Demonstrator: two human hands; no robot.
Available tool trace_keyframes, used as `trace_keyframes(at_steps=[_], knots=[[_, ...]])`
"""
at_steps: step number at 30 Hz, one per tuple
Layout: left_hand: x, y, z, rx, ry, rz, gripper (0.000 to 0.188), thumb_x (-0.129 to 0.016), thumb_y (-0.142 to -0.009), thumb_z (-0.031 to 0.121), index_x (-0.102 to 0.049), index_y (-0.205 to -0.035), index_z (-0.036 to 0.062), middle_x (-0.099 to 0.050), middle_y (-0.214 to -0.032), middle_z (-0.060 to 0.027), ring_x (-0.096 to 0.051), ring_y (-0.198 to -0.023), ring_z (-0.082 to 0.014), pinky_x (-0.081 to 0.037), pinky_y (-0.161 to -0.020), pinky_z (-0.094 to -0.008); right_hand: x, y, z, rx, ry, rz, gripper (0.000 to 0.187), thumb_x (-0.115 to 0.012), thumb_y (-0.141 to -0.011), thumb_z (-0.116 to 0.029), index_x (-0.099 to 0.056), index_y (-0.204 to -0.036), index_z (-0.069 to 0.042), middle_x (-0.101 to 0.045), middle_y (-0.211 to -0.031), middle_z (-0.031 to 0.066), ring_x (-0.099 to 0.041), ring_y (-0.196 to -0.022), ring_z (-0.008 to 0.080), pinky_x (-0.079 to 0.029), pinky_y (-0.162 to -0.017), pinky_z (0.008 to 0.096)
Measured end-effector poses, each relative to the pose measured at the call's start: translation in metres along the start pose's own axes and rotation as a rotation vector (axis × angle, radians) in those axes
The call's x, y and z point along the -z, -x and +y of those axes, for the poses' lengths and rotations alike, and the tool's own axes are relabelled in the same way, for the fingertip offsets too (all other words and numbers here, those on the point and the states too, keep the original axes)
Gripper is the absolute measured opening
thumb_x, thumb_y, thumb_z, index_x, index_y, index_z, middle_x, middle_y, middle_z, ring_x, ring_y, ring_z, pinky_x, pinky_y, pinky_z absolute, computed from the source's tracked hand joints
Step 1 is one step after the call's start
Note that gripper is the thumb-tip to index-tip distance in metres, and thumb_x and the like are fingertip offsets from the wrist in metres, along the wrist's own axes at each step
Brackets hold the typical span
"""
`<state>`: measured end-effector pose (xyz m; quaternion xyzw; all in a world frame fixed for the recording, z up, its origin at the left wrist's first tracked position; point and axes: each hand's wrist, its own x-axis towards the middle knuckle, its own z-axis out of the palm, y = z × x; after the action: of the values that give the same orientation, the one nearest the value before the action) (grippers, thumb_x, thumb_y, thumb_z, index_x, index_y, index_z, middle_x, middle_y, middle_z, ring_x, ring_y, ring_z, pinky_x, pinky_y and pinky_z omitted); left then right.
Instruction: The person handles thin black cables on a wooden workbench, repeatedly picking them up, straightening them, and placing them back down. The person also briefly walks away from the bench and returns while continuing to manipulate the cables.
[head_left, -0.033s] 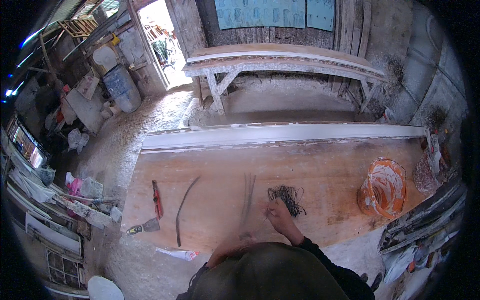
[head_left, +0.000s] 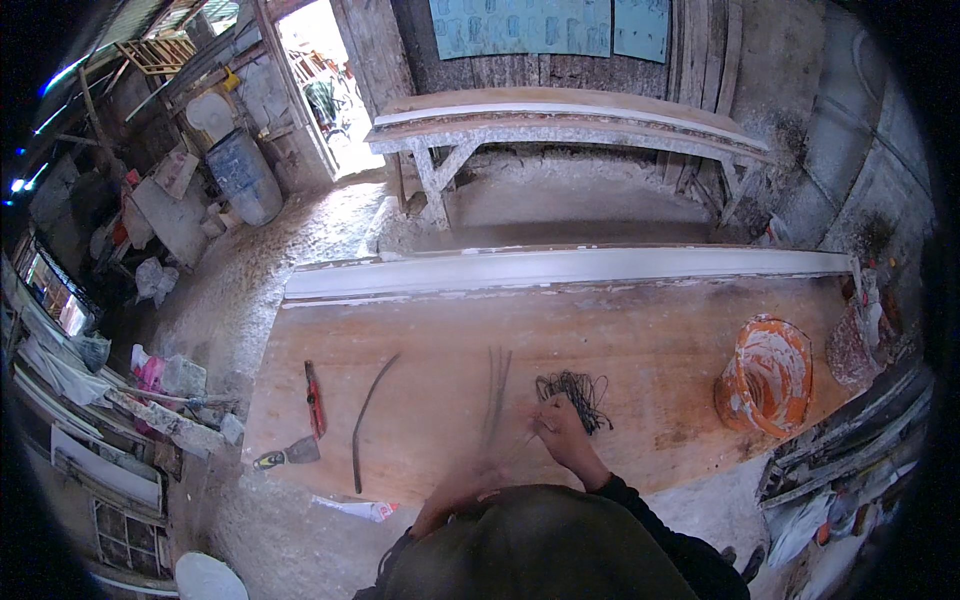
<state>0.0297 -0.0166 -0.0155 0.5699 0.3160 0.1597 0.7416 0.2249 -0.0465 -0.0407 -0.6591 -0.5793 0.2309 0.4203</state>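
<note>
My right hand is closed in a pinch, with a thin dark wire at its fingertips. Just beyond it lies a tangled bundle of black wire on the wooden tabletop. Smeared by motion and partly covered by the dark cap below, my left hand is low over the near edge; its fingers do not show clearly. Some thin dark strips lie between the hands, pointing away from me. Farther left is a single curved dark strip.
Red-handled pliers and a putty knife lie at the table's left end. An orange plaster-smeared bucket stands on the right. A long white moulding runs along the far edge. Behind is a bench; a blue barrel stands back left.
My left hand has shifted slightly, still blurred near the table's near edge. The right hand keeps its pinch in nearly the same spot.
</note>
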Motion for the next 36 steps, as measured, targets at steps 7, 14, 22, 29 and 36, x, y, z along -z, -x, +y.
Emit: trace_keyframes(at_steps=[7, 14, 22, 29, 36], knots=[[0.033, -0.009, -0.012, -0.176, -0.278, 0.659, 0.011, -0.064, -0.072, 0.004, -0.053, -0.069, 0.0043, -0.054, -0.066, -0.0001, -0.051, -0.062, -0.0069, -0.042, -0.059, -0.0207, 0.031, -0.005, -0.018, -0.062, -0.526, -0.515, 0.019, -0.063, -0.074, -0.019, -0.063, -0.087, -0.005, -0.051, -0.098, 0.0071, -0.049, -0.095, 0.0212, -0.038, -0.083, 0.0318], [0.037, -0.019, -0.034, -0.218, -0.305, 0.714, 0.005, -0.063, -0.072, 0.002, -0.059, -0.075, 0.0016, -0.057, -0.072, -0.0035, -0.054, -0.068, -0.0104, -0.043, -0.065, -0.0225, 0.039, -0.001, -0.060, -0.188, -0.842, -0.750, 0.020, -0.062, -0.076, -0.019, -0.062, -0.085, -0.002, -0.054, -0.102, 0.0075, -0.046, -0.103, 0.0190, -0.036, -0.087, 0.0320], [0.021, -0.022, -0.034, -0.232, -0.293, 0.482, 0.009, -0.058, -0.078, 0.010, -0.062, -0.080, 0.0022, -0.055, -0.083, -0.0066, -0.048, -0.089, -0.0166, -0.038, -0.079, -0.0281, 0.024, 0.003, -0.017, -0.191, -0.915, -0.382, 0.008, -0.065, -0.072, -0.010, -0.059, -0.069, -0.005, -0.058, -0.078, 0.0024, -0.052, -0.091, 0.0157, -0.040, -0.077, 0.0305], [-0.012, -0.008, -0.020, -0.126, -0.060, -0.261, 0.024, -0.053, -0.083, 0.028, -0.057, -0.081, 0.0039, -0.049, -0.099, -0.0056, -0.043, -0.096, -0.0156, -0.033, -0.085, -0.0303, -0.001, -0.004, -0.014, 0.189, 0.034, 0.280, 0.008, -0.057, -0.068, 0.004, -0.055, -0.069, -0.004, -0.051, -0.068, 0.0069, -0.048, -0.063, 0.0214, -0.038, -0.060, 0.0309], [-0.019, -0.010, -0.008, 0.085, 0.141, -0.307, 0.024, -0.055, -0.082, 0.028, -0.055, -0.084, 0.0038, -0.052, -0.091, -0.0033, -0.047, -0.088, -0.0124, -0.036, -0.080, -0.0265, -0.005, -0.005, -0.002, 0.103, 0.191, 0.250, 0.018, -0.058, -0.068, 0.003, -0.062, -0.081, -0.008, -0.047, -0.069, 0.0086, -0.048, -0.070, 0.0226, -0.037, -0.065, 0.0321]])
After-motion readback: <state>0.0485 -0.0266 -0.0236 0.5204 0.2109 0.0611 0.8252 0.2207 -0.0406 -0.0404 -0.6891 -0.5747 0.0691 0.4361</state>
